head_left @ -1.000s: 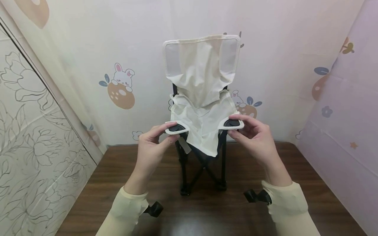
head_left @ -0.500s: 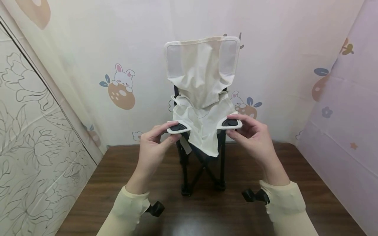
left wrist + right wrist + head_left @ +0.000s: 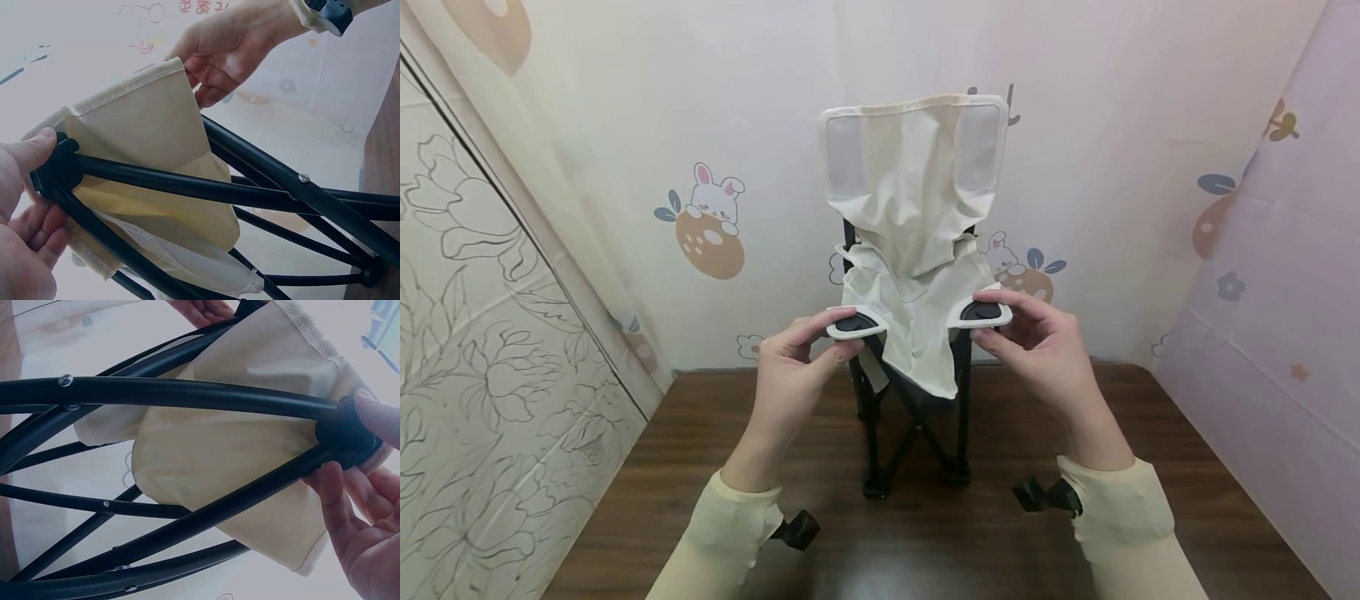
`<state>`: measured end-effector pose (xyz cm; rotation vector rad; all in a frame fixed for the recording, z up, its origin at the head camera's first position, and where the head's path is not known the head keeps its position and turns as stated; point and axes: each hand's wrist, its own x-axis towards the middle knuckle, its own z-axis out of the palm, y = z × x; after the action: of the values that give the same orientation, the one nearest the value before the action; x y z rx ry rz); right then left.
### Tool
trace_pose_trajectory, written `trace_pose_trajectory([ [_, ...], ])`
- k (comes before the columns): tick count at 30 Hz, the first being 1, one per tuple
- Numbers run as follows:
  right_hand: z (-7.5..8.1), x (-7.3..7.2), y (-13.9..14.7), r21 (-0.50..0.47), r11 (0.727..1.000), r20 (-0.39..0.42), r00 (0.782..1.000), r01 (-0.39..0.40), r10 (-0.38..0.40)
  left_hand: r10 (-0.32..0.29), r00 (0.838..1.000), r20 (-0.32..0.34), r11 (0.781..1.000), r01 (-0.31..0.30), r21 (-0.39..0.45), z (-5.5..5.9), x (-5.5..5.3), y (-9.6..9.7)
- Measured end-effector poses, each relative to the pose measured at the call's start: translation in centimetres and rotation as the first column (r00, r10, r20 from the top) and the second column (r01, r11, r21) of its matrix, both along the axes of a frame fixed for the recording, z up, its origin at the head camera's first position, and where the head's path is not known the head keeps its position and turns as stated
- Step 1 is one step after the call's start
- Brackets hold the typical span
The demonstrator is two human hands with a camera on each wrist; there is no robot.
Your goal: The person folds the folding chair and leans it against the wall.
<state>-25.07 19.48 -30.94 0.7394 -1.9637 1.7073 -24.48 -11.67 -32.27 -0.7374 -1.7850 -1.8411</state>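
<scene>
A small folding chair (image 3: 917, 333) with cream fabric and a dark tubular frame stands upright on the table, partly folded, its seat fabric sagging into a fold. My left hand (image 3: 790, 362) pinches its left front corner, thumb below and fingers on top of the black corner piece (image 3: 854, 322). At the right front corner, my right hand (image 3: 1045, 342) pinches the matching black piece (image 3: 981, 311) the same way. Both wrist views show the crossed dark tubes (image 3: 187, 184) under the fabric, meeting at a black joint (image 3: 345, 432) between thumb and fingers.
The chair's feet rest on a dark wooden table (image 3: 737, 533). Close behind it hangs a pale curtain (image 3: 625, 108) printed with rabbits, with more patterned cloth (image 3: 1262, 292) along the right side and a floral panel (image 3: 482, 358) on the left.
Both hands keep their pinch on the chair's front corners. The two corners have come slightly nearer each other, the right hand shifting a little left and the left hand slightly right.
</scene>
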Motion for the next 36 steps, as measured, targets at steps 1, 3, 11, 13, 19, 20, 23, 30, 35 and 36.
trace_pose_trajectory([
  [1,0.00,0.00,-0.01,0.001,1.000,-0.002,1.000,0.001,-0.001,0.000,1.000,-0.002,1.000,0.000,-0.001,-0.02,-0.03,0.01],
  [3,0.00,-0.01,-0.04,0.002,1.000,-0.002,1.000,0.001,-0.001,0.000,1.000,-0.005,1.000,0.000,-0.004,-0.04,-0.08,0.02],
  [11,0.21,-0.28,-0.06,-0.002,1.000,-0.020,1.000,-0.012,0.012,0.008,1.000,-0.023,1.000,-0.008,-0.003,0.10,-0.06,0.21],
  [13,0.29,-0.34,-0.03,-0.008,1.000,-0.024,1.000,-0.020,0.020,0.006,1.000,-0.026,1.000,-0.006,-0.003,0.15,-0.02,0.29],
  [19,0.46,-0.51,-0.03,-0.036,0.998,-0.021,0.998,-0.058,0.058,0.005,1.000,-0.030,1.000,-0.005,-0.005,0.28,-0.03,0.51],
  [20,0.47,-0.52,-0.04,-0.037,0.997,-0.020,0.998,-0.061,0.061,0.005,1.000,-0.030,1.000,-0.006,-0.006,0.30,-0.04,0.54],
  [23,0.54,-0.57,-0.15,-0.026,0.998,-0.020,0.998,-0.055,0.055,0.009,0.999,-0.031,1.000,-0.009,-0.011,0.39,-0.06,0.56],
  [30,0.67,-0.61,-0.45,-0.013,0.999,-0.018,0.999,-0.044,0.043,0.013,1.000,-0.028,1.000,-0.013,-0.019,0.52,-0.23,0.47],
  [35,0.75,-0.72,-0.56,-0.010,0.999,-0.023,0.999,-0.038,0.037,0.007,0.999,-0.037,1.000,-0.007,-0.023,0.63,-0.33,0.54],
  [36,0.76,-0.75,-0.57,-0.008,0.999,-0.025,0.999,-0.036,0.036,0.006,0.999,-0.039,1.000,-0.007,-0.023,0.67,-0.33,0.57],
])
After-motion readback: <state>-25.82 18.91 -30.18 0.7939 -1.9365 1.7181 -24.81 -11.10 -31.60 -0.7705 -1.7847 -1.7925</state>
